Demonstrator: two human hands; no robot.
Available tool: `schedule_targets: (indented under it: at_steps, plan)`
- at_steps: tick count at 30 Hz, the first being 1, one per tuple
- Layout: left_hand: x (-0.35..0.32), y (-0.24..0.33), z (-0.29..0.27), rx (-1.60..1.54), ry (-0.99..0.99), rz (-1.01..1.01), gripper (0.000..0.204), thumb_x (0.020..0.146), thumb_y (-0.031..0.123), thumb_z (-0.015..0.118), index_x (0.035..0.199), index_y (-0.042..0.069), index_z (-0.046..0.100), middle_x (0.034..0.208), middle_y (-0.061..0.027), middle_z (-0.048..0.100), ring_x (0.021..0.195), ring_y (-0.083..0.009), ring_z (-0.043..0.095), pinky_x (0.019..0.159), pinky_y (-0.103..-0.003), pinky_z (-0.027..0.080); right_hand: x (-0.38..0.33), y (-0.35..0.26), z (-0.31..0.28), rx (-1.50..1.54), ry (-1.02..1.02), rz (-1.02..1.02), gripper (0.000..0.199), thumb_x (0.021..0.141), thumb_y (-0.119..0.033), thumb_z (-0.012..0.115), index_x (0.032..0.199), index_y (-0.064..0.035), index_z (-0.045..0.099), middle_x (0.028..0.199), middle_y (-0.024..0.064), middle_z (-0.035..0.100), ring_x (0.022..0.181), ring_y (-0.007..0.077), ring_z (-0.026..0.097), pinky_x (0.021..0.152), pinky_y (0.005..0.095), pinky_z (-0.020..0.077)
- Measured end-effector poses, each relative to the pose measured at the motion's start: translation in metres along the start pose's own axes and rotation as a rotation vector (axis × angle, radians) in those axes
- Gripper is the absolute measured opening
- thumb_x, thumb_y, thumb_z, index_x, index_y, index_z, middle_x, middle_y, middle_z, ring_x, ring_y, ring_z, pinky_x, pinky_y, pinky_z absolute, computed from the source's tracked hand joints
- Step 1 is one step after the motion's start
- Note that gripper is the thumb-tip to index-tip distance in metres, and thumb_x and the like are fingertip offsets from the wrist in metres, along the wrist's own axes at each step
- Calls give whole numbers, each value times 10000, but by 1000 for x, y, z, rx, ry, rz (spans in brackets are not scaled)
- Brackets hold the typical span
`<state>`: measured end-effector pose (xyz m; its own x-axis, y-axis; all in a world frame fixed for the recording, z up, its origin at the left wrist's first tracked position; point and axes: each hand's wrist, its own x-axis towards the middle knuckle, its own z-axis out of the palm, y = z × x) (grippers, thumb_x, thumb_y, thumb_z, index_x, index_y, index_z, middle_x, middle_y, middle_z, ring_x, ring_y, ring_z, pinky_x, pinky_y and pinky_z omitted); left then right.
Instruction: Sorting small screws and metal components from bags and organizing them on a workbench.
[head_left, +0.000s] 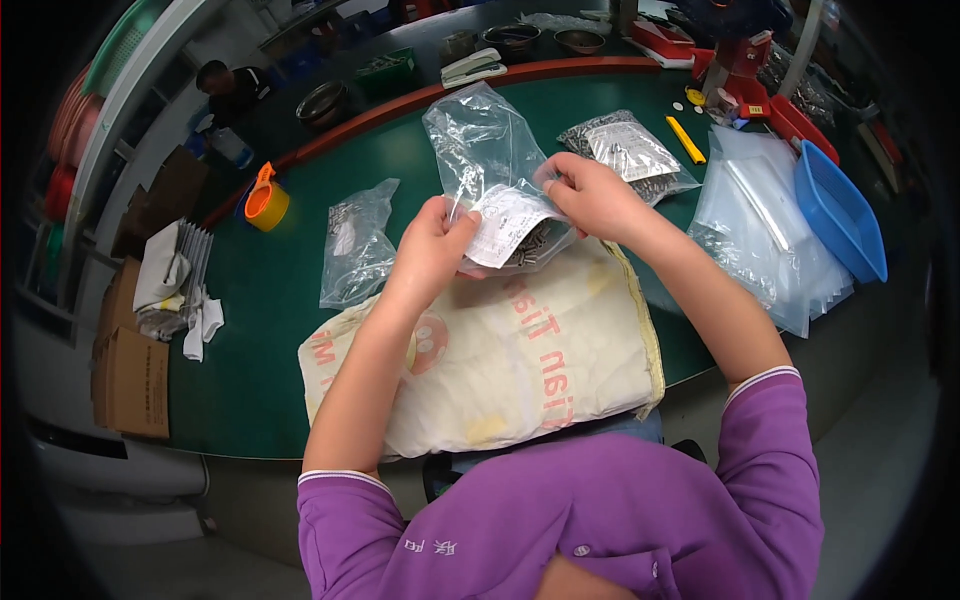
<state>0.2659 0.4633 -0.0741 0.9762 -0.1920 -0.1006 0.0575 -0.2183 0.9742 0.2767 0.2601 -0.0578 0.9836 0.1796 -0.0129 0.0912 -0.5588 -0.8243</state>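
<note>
Between my two hands is a clear plastic bag (478,135) with small metal pieces (532,246) gathered at its near end. A white printed paper slip (508,222) shows at the bag's lower part. My left hand (437,240) is closed on the bag's left side, thumb over the slip. My right hand (590,195) pinches the bag's right edge. Under the bag lies a cream cloth (490,350) with red print. To the left rests another clear bag (358,245) with some metal pieces; a fuller bag of metal pieces (628,150) lies beyond my right hand.
On the green table (250,340) at right are a stack of clear bags (745,225), a blue tray (842,212) and a yellow cutter (685,140). An orange tape roll (266,205) and folded gloves (165,280) are at left. Bowls (322,103) stand beyond the red rim; a person sits far left.
</note>
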Motion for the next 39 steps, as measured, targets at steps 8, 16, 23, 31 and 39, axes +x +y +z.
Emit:
schedule_targets:
  at_steps: [8, 16, 23, 31, 39]
  plan:
    - [-10, -42, 21, -300, 44, 212, 137, 834, 81, 496, 960, 49, 454, 949, -71, 567, 794, -97, 515, 713, -222, 401, -22, 49, 35, 103, 277, -289, 153, 844, -106, 473, 967, -48, 543, 750, 37, 564, 651, 86, 519, 610, 230, 427]
    - [-5, -51, 8, -695, -161, 283, 233, 741, 75, 557, 948, 132, 468, 1272, -135, 404, 1079, -234, 456, 901, -343, 383, -27, 43, 39, 295, 280, -398, 129, 849, -66, 465, 944, -40, 549, 760, 14, 548, 665, 68, 502, 615, 202, 419]
    - [-16, -37, 17, -813, -269, 313, 447, 729, 154, 640, 1103, 50, 418, 1315, -153, 334, 1216, -325, 333, 1004, -410, 278, -28, 46, 36, 368, 246, -464, 119, 865, -40, 445, 935, -38, 541, 786, 8, 541, 708, 68, 508, 642, 195, 420]
    - [-12, -44, 15, -458, -291, 225, 619, 823, 276, 560, 1313, 29, 273, 1299, -119, 370, 1193, -234, 371, 986, -347, 298, -22, 50, 39, 465, 187, -494, 120, 878, -61, 446, 957, -38, 534, 838, 8, 542, 733, 69, 509, 657, 195, 420]
    - [-18, -43, 12, -534, -346, 200, 539, 864, 312, 492, 1300, 42, 326, 1258, -88, 437, 1151, -202, 418, 979, -343, 307, -28, 50, 31, 556, 181, -468, 123, 887, -85, 454, 966, -32, 533, 811, 10, 560, 716, 51, 493, 647, 190, 409]
